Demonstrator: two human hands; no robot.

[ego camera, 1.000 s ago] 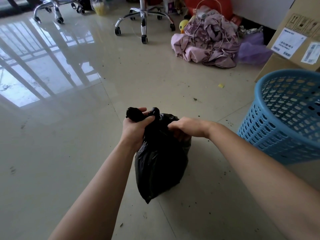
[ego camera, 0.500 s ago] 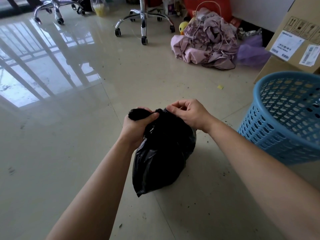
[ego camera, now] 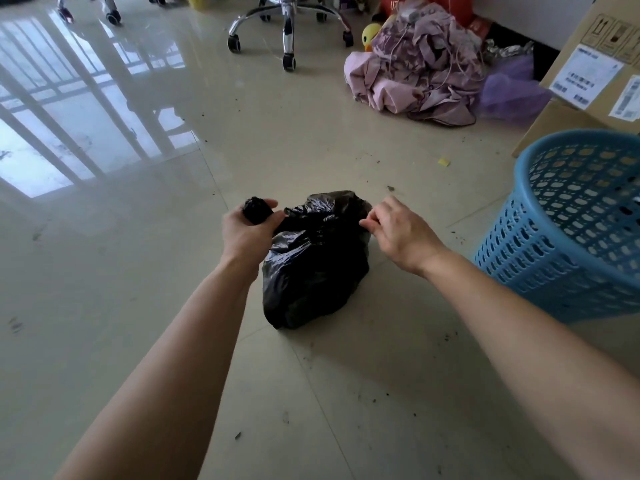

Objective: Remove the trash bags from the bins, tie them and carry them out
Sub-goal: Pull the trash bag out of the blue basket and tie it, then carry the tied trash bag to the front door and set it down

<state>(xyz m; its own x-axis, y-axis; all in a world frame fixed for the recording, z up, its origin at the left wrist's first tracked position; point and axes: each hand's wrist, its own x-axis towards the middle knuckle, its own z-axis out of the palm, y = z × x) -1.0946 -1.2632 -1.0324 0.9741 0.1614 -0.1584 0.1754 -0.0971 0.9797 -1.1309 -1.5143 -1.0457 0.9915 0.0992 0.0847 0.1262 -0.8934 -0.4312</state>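
Blue bin (ego camera: 568,237) just right of black trash bag (ego camera: 315,261) on tile floor (ego camera: 138,306); clothes pile (ego camera: 419,67), box (ego camera: 595,64), chair base (ego camera: 287,19) farther back. Open floor left and near. Left hand (ego camera: 249,233) fisted around bag's twisted neck. Right hand (ego camera: 398,230) beside bag, fingertips pinched, contact unclear.

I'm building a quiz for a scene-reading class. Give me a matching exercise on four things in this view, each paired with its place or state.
Things:
1. black trash bag
2. blue basket
3. left hand
4. right hand

Places or states:
A. closed around the bag's twisted end
B. at the bag's right side, fingers bent, apparently gripping nothing
C. lying on the tiled floor between both hands
D. standing at the right edge, in front of a cardboard box

Pairs: 1-C, 2-D, 3-A, 4-B
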